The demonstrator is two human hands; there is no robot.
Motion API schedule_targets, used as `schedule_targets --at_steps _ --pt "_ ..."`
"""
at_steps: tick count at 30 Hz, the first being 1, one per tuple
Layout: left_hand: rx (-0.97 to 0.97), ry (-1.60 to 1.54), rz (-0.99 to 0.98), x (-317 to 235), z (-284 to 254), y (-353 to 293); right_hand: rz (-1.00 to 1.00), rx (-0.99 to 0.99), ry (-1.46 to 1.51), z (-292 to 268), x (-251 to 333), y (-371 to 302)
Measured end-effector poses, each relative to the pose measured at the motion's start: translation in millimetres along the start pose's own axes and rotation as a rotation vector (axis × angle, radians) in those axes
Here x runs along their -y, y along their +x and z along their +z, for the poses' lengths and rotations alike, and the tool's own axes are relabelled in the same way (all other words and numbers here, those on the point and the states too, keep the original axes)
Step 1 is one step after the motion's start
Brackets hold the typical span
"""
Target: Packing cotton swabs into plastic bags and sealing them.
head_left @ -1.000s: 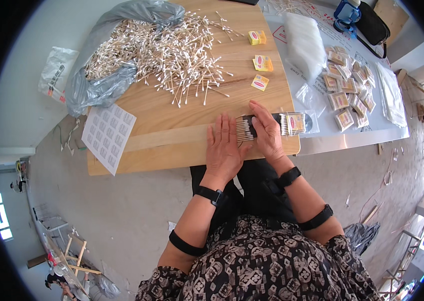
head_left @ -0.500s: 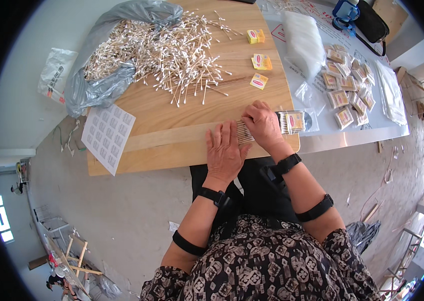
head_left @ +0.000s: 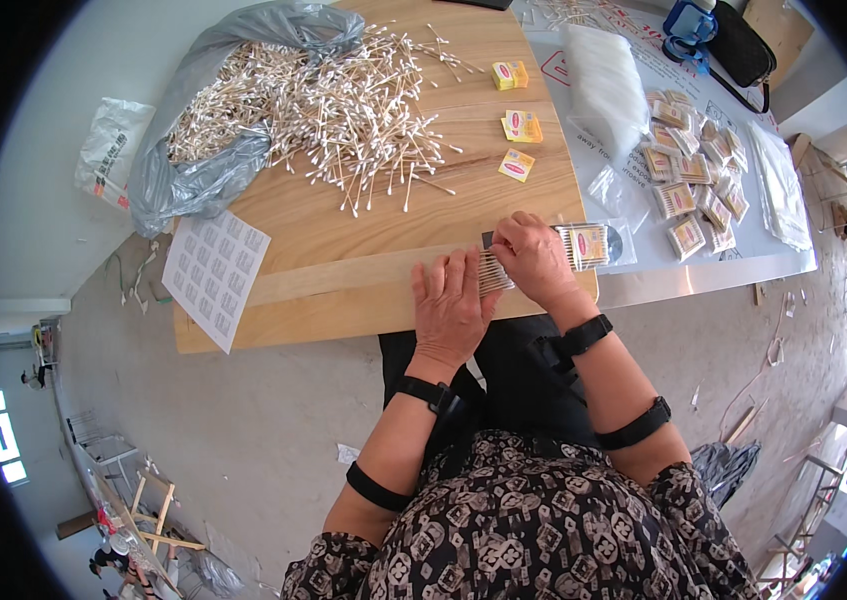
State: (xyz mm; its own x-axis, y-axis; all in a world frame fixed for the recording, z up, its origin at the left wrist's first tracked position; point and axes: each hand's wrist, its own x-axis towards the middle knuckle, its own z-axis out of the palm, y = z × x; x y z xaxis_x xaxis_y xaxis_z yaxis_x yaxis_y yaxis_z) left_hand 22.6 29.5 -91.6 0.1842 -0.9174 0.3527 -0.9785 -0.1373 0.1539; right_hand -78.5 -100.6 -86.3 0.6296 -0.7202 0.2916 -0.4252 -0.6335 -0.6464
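Between my hands a tight row of cotton swabs [head_left: 492, 273] lies side by side near the table's front edge. My left hand [head_left: 448, 310] rests along the row's left side, its fingers stretched out and lying flat. Curled over the row's upper right part is my right hand [head_left: 535, 262], thumb and fingers pinched together on the swabs; the fingertips are partly hidden. Just right of it, a flat pack of swabs with a yellow card [head_left: 589, 243] lies partly over a clear plastic bag [head_left: 621, 241]. A dark edge shows above the row.
A grey plastic bag [head_left: 168, 185] spills a large heap of loose swabs [head_left: 343, 110] at the back left. Yellow cards [head_left: 516, 165] lie in small groups at back right. Filled packs [head_left: 685, 235] pile on the side surface beside clear bags [head_left: 605, 85]. A printed sheet [head_left: 215, 270] overhangs the left edge.
My right hand has shifted slightly right and toward me, with its fingers still pinched. A little more of the swab row shows. My left hand has barely moved.
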Motion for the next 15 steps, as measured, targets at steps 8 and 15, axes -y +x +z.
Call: schedule_targets --at_steps 8,15 --pt "-0.031 0.028 0.054 -0.5 2.1 0.1 -0.033 0.130 -0.069 -8.1 -2.0 6.1" --pt "-0.037 0.023 0.059 -1.2 1.6 0.3 -0.041 0.106 -0.083 -3.1 -3.6 4.8"
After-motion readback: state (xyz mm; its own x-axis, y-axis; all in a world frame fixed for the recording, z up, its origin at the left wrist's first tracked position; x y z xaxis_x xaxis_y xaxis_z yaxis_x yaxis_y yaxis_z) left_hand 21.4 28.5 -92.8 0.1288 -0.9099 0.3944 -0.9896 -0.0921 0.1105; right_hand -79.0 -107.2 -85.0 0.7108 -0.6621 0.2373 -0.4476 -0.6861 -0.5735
